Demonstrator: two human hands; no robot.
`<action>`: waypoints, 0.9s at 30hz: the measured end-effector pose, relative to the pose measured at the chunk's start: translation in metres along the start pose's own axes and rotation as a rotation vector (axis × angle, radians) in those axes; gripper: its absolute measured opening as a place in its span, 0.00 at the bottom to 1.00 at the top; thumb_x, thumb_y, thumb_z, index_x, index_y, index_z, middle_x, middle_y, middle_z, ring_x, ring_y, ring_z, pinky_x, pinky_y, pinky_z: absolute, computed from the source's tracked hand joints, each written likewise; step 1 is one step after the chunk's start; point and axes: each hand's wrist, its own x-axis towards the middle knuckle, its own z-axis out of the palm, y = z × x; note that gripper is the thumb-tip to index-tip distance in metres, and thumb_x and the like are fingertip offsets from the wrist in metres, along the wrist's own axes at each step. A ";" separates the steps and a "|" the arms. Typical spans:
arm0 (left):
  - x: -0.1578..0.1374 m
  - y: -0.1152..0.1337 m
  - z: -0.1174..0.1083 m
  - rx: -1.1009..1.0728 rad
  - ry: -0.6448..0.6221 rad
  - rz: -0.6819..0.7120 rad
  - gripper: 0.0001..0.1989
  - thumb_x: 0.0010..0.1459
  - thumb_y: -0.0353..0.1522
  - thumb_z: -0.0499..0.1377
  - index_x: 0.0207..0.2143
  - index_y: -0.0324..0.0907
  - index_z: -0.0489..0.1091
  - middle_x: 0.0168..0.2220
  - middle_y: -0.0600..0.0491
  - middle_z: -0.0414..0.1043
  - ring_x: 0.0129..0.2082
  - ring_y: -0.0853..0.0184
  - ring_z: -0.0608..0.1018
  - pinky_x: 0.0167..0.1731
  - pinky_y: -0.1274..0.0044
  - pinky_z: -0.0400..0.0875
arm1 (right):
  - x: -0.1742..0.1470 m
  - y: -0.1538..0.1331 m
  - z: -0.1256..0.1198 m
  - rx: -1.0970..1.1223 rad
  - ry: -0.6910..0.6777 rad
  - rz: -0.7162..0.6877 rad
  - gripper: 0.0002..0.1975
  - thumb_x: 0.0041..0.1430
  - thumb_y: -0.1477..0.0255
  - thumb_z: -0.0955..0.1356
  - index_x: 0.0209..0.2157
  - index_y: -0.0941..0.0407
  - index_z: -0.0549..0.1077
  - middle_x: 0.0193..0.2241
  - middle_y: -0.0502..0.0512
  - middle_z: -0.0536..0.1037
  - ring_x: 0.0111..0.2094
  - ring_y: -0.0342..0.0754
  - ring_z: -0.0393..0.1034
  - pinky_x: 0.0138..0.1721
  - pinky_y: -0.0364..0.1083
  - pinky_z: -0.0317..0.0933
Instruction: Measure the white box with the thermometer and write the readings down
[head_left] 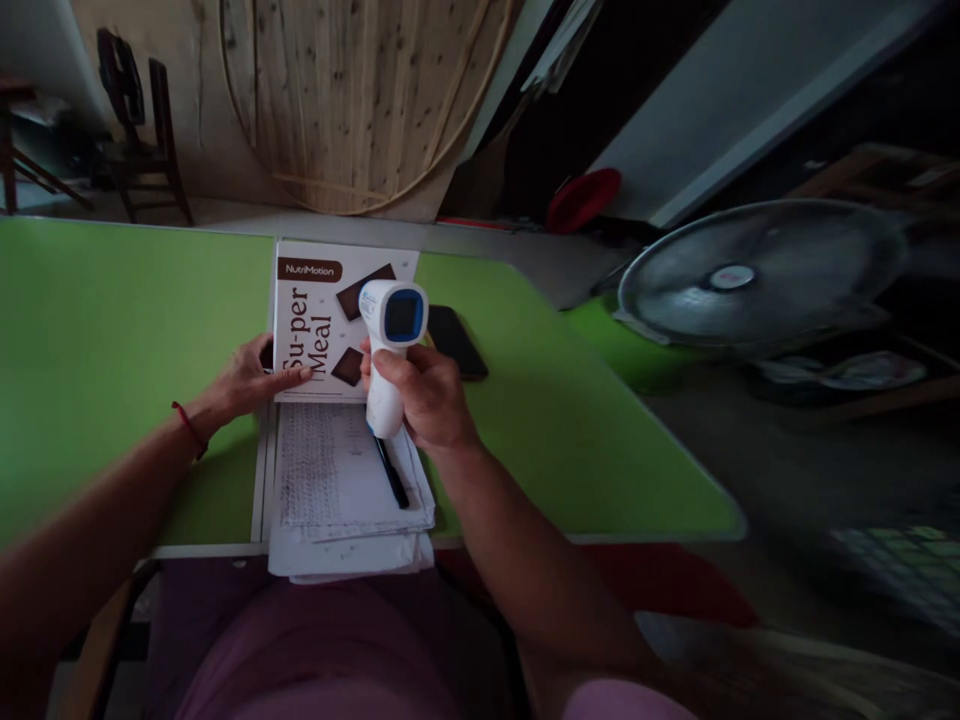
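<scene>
My right hand is wrapped round the handle of a white infrared thermometer, whose dark, blue-rimmed screen faces me. The thermometer is over the right part of a white box printed "NutriMotion Su-per Meal". At the box's lower left corner, my left hand grips it, thumb on the top face and fingers at the side, partly hidden. Below the box lies a stack of handwritten papers with a black pen on top. A dark phone lies to the right, partly behind my right hand.
The green table has a seam left of the papers. Off its right edge stands a large round fan. Beyond the far edge are a wooden chair and a big round wooden board against the wall. A red round object is near the doorway.
</scene>
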 end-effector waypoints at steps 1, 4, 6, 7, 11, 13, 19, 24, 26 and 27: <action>0.000 0.000 0.000 0.000 0.002 0.002 0.31 0.49 0.48 0.70 0.47 0.35 0.71 0.46 0.38 0.79 0.41 0.54 0.82 0.36 0.68 0.80 | 0.000 0.000 0.000 0.014 0.001 0.001 0.18 0.50 0.53 0.73 0.29 0.54 0.75 0.23 0.47 0.69 0.25 0.43 0.64 0.27 0.46 0.60; 0.001 -0.001 0.000 0.021 0.013 0.015 0.31 0.50 0.49 0.69 0.47 0.36 0.72 0.45 0.39 0.79 0.41 0.54 0.82 0.36 0.68 0.80 | -0.001 0.002 0.000 0.033 -0.002 0.001 0.17 0.50 0.53 0.73 0.28 0.54 0.75 0.23 0.47 0.69 0.25 0.43 0.63 0.27 0.46 0.60; 0.001 -0.001 0.001 0.026 0.024 0.014 0.31 0.49 0.48 0.69 0.47 0.36 0.72 0.45 0.40 0.79 0.42 0.54 0.82 0.37 0.68 0.80 | 0.000 0.003 0.000 0.021 -0.008 -0.007 0.17 0.50 0.53 0.73 0.28 0.54 0.75 0.23 0.48 0.70 0.25 0.43 0.63 0.27 0.46 0.60; 0.001 -0.001 0.001 0.022 0.029 0.011 0.31 0.49 0.48 0.70 0.47 0.36 0.72 0.45 0.40 0.79 0.42 0.54 0.82 0.37 0.68 0.80 | 0.000 0.003 0.001 0.013 -0.008 -0.011 0.17 0.51 0.53 0.73 0.28 0.54 0.75 0.23 0.48 0.70 0.25 0.43 0.63 0.27 0.46 0.61; -0.001 -0.004 0.002 -0.063 0.030 0.016 0.29 0.50 0.46 0.70 0.47 0.35 0.71 0.47 0.38 0.79 0.43 0.56 0.82 0.40 0.66 0.80 | 0.001 -0.009 -0.001 -0.050 -0.024 -0.037 0.18 0.50 0.53 0.73 0.27 0.54 0.75 0.23 0.48 0.71 0.25 0.43 0.64 0.26 0.46 0.61; -0.001 -0.006 0.003 -0.106 0.024 0.041 0.28 0.51 0.44 0.71 0.47 0.36 0.71 0.48 0.39 0.79 0.43 0.56 0.82 0.40 0.66 0.80 | 0.001 -0.024 -0.007 -0.124 -0.068 -0.073 0.18 0.49 0.53 0.73 0.27 0.55 0.75 0.23 0.48 0.72 0.24 0.43 0.64 0.26 0.45 0.61; 0.002 -0.006 0.005 -0.150 0.054 0.085 0.27 0.49 0.43 0.72 0.46 0.37 0.71 0.48 0.39 0.79 0.44 0.56 0.82 0.41 0.63 0.81 | 0.001 -0.046 -0.049 -0.442 -0.048 -0.188 0.18 0.46 0.55 0.75 0.32 0.56 0.79 0.26 0.51 0.78 0.28 0.46 0.71 0.30 0.46 0.66; 0.002 -0.006 0.002 -0.080 0.187 0.092 0.30 0.48 0.44 0.72 0.48 0.37 0.69 0.49 0.39 0.77 0.47 0.51 0.81 0.45 0.58 0.80 | 0.009 -0.006 -0.086 -0.622 0.014 -0.202 0.24 0.46 0.54 0.74 0.40 0.56 0.80 0.35 0.57 0.84 0.34 0.53 0.78 0.35 0.51 0.72; 0.002 -0.007 0.000 -0.023 0.243 0.072 0.32 0.47 0.42 0.73 0.50 0.38 0.68 0.50 0.39 0.76 0.49 0.49 0.80 0.45 0.57 0.80 | 0.012 0.014 -0.094 -0.719 0.014 -0.197 0.24 0.44 0.56 0.75 0.40 0.56 0.81 0.38 0.60 0.84 0.36 0.56 0.79 0.37 0.53 0.73; 0.002 -0.008 -0.001 -0.002 0.262 0.069 0.32 0.47 0.41 0.74 0.50 0.38 0.67 0.50 0.39 0.76 0.51 0.49 0.79 0.45 0.58 0.81 | 0.013 0.023 -0.096 -0.775 0.013 -0.191 0.23 0.44 0.57 0.75 0.40 0.56 0.81 0.38 0.60 0.84 0.37 0.57 0.79 0.37 0.54 0.73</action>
